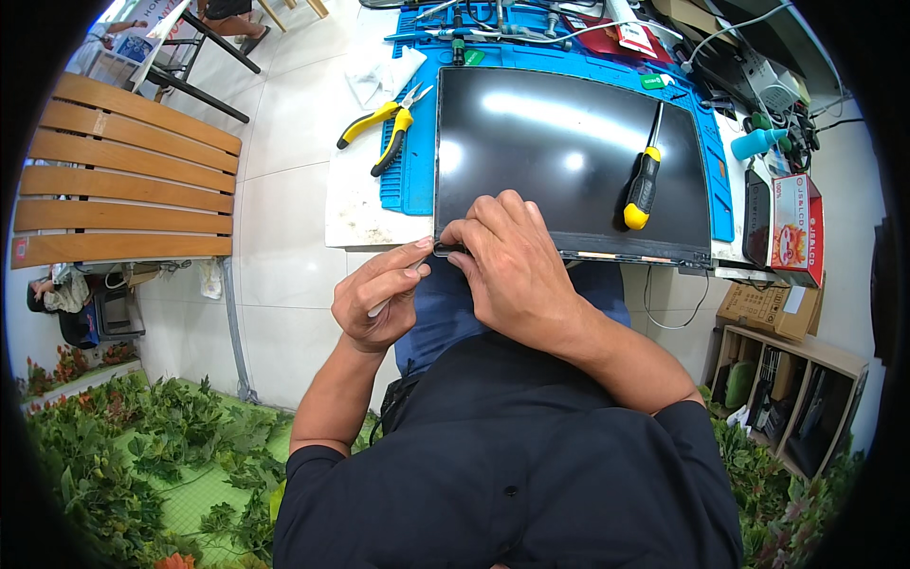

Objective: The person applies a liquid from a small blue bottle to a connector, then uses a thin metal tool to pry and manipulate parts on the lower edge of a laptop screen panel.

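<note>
A dark flat screen panel (559,142) lies on a blue work mat (408,190), its near edge at the table's front. At the panel's near left corner, my right hand (512,270) is closed, thumb and fingers pinching the black edge. My left hand (374,299) is closed beside that corner, holding a thin pale tool (379,308) whose kind I cannot make out; its fingertips meet the corner. On the panel's right side rests a yellow-and-black screwdriver (643,190). Yellow-handled pliers (391,128) lie left of the panel, jaws slightly apart.
Cables and tools crowd the mat's far edge. At the right stand a light-blue bottle (755,143) and a red-and-white box (796,230). A slatted wooden bench (133,180) is on the left; a low shelf (791,394) stands right. A thin cable (678,327) hangs below the table.
</note>
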